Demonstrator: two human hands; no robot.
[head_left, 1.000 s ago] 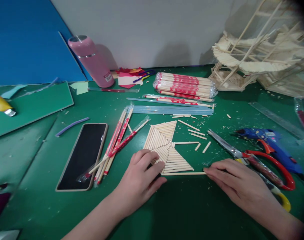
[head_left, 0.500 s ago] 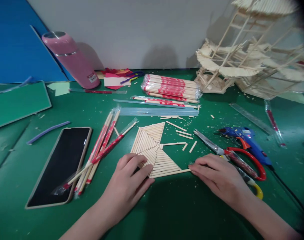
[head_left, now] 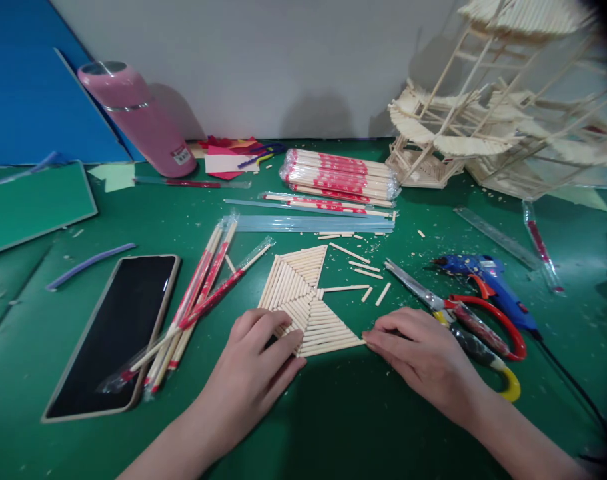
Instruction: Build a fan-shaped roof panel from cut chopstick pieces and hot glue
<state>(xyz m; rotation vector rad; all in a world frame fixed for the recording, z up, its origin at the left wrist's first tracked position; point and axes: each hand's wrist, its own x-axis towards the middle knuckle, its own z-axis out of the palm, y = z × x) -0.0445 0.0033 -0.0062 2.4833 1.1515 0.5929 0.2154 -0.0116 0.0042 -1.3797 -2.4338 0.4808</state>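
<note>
Two bare hands, both my own, at one wedge-built stick panel (head_left: 296,279) on the green worktop (head_left: 348,420). My left hand (head_left: 260,352) arches over the panel's lower left, fingers bent and touching it; whether they grip, I cannot tell. My right hand (head_left: 420,347) pinches, thumb to fingers, the right end of one stick (head_left: 333,349), which lies along the panel's near edge. A single spoke stick (head_left: 346,288) extends right from the panel's hub. Five loose cut pieces (head_left: 383,294) lie right of the panel: two short, three longer. Left of the panel are three wrapped chopstick packets (head_left: 218,292), partly over one phone (head_left: 116,333). Right of it: one pair of scissors (head_left: 417,287) and, farther out, one blue glue gun (head_left: 498,280). Beyond it: one wrapped bundle (head_left: 340,177), its sticks too overlapped to count, and, farther left, one pink bottle (head_left: 140,123).
</note>
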